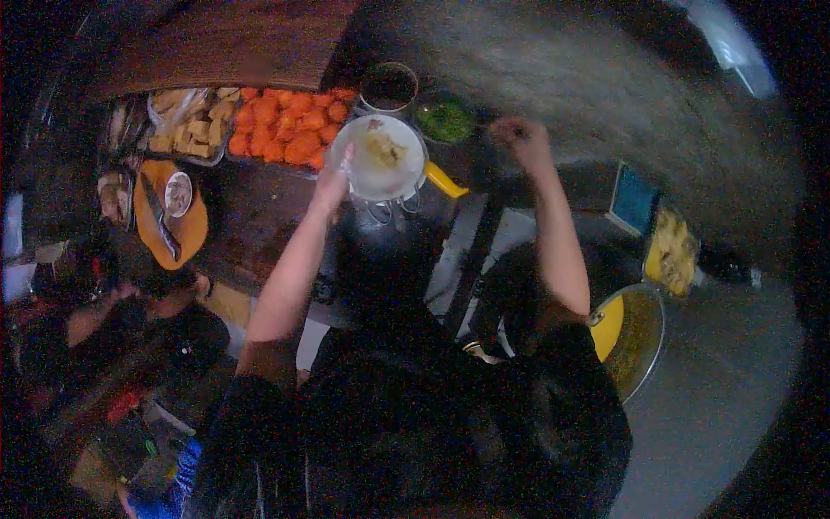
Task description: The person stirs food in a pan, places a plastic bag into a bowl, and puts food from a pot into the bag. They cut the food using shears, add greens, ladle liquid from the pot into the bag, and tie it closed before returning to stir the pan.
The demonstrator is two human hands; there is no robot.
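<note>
item: white plate (380, 158), small food portion on it, held in your left hand (333, 183) fingers, just right of the orange snack tray (290, 124). right hand (519, 138) fingers pinched beyond green bowl (443, 119), contents unclear; plate mostly bare.

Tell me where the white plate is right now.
In the head view, the white plate sits upper centre, held at its rim by the left hand, right of the orange food tray and below the dark cup.
</note>
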